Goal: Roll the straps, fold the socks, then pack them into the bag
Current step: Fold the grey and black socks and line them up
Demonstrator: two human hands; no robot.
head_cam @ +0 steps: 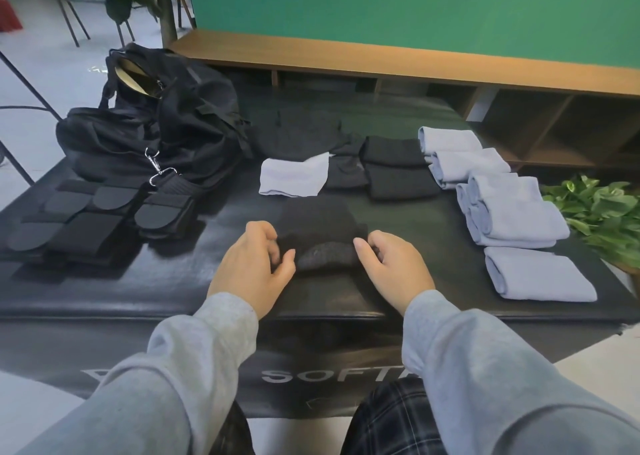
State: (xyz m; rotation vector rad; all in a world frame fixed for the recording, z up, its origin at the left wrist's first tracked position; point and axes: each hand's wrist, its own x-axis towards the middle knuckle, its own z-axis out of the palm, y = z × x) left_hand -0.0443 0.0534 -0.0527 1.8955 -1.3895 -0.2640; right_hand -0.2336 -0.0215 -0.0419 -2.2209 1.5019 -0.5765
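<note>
A black knitted sock [320,236], soft and fuzzy with a speckled grey patch at its near end, is lying at the centre of the frame on a glossy black padded mat [433,233]. The left hand [254,264] is curling its fingers round the sock's left edge, thumb pointing right; the right hand [391,264] is pinching the right edge between thumb and bent fingers. Both wrists are emerging from grey fleece sleeves [485,368] at the bottom of the frame.

At the upper left, a slouching black fabric bag [156,122] is gaping open, a metal clasp [157,167] hanging in front. Below it, flat black straps [86,222] with rounded ends are lying in a cluster. At the upper centre, a flat pale blue sock [294,177] is sitting beside folded black socks [394,167]. Along the right side, plump folded pale blue socks [512,212] are lying in a row.
</note>
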